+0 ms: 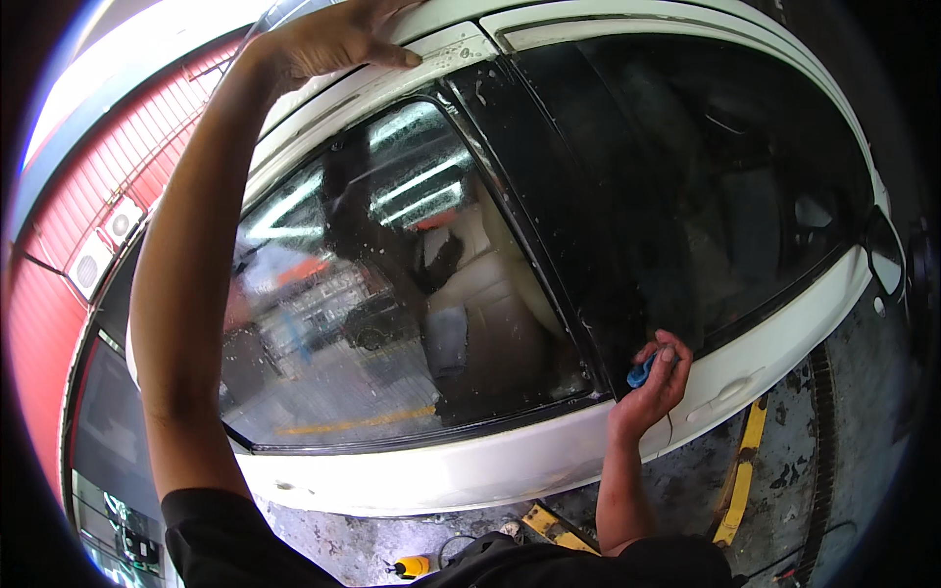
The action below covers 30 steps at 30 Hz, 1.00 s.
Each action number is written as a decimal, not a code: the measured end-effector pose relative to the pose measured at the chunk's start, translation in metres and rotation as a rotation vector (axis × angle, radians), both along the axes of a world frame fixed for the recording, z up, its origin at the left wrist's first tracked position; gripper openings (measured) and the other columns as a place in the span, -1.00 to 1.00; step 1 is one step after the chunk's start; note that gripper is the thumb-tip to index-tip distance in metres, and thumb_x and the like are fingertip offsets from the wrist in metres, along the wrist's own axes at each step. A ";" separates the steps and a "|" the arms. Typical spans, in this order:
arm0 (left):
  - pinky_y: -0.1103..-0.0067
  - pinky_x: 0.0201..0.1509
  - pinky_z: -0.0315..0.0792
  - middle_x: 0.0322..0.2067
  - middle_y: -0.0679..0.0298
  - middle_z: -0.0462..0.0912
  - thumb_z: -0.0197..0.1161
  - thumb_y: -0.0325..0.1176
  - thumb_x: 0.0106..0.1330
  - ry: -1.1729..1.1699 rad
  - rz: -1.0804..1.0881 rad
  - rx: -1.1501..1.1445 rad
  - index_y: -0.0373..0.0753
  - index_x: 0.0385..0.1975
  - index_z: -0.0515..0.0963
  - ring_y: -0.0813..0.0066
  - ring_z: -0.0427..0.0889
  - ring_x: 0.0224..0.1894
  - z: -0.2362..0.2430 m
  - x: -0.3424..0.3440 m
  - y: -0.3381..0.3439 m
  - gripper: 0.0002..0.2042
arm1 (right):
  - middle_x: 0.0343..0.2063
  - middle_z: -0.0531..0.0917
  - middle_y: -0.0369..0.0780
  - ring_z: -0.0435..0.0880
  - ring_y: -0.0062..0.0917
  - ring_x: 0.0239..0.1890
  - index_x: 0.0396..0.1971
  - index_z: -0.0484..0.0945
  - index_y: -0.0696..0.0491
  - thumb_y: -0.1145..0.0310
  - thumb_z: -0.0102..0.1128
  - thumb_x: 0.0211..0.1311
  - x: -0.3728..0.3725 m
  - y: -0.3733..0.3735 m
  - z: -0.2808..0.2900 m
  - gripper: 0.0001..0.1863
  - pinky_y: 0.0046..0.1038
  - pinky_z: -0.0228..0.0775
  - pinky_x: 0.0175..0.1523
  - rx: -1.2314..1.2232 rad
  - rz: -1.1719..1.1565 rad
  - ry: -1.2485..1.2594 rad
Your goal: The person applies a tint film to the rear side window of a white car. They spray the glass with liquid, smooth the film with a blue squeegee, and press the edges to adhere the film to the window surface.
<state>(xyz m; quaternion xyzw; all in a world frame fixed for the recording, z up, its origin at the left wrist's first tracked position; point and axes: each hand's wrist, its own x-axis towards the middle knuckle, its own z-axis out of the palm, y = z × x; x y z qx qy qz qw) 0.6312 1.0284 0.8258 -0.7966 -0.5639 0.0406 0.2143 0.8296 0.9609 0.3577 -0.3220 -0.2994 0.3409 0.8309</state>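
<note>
In front of me stands a white car (412,480), its side turned toward me. My left hand (328,41) rests on the roof edge above the rear side window (480,323), thumb stretched out along the frame; the upper edge of the picture cuts off part of the fingers. Water drops and wet streaks dot that window, and light strips reflect in it. Low by the black door pillar (549,206), my right hand (655,387) is closed round a small blue wad (641,371), palm side partly showing. Its material is unclear. The front side window (686,167) looks dark.
A door handle (727,394) and side mirror (885,257) stick out at the right. Yellow-and-black bars (743,470) lie on the grey floor near a drain grate (825,441). A yellow bottle (412,566) stands below. Leftward are a red ribbed wall (49,323) and air-conditioner units (91,263).
</note>
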 end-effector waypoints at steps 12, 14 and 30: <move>0.24 0.60 0.09 0.52 -0.07 0.16 0.45 -0.11 0.29 -0.053 0.088 0.053 -0.21 0.56 0.08 0.06 0.20 0.53 -0.008 0.019 -0.008 -0.10 | -0.36 0.54 -0.28 0.41 -0.63 -0.34 -0.08 0.59 0.16 0.28 0.06 0.55 -0.002 0.001 0.011 -0.75 -0.55 0.25 -0.19 -0.037 -0.008 0.008; 0.24 0.59 0.10 0.50 -0.07 0.20 0.45 -0.11 0.29 -0.046 0.086 0.046 -0.20 0.55 0.09 0.06 0.21 0.52 -0.009 0.018 -0.010 -0.11 | -0.35 0.55 -0.28 0.42 -0.63 -0.34 -0.07 0.58 0.17 0.27 0.07 0.56 0.000 0.003 0.010 -0.74 -0.56 0.28 -0.19 -0.027 -0.011 -0.014; 0.25 0.64 -0.01 0.57 -0.02 0.01 0.46 -0.19 0.28 -0.050 0.051 0.038 -0.18 0.54 0.14 0.06 0.09 0.58 -0.004 0.008 -0.011 -0.14 | -0.38 0.52 -0.30 0.41 -0.65 -0.35 -0.07 0.59 0.15 0.26 0.07 0.57 -0.001 -0.001 0.005 -0.74 -0.58 0.28 -0.21 -0.049 -0.022 0.044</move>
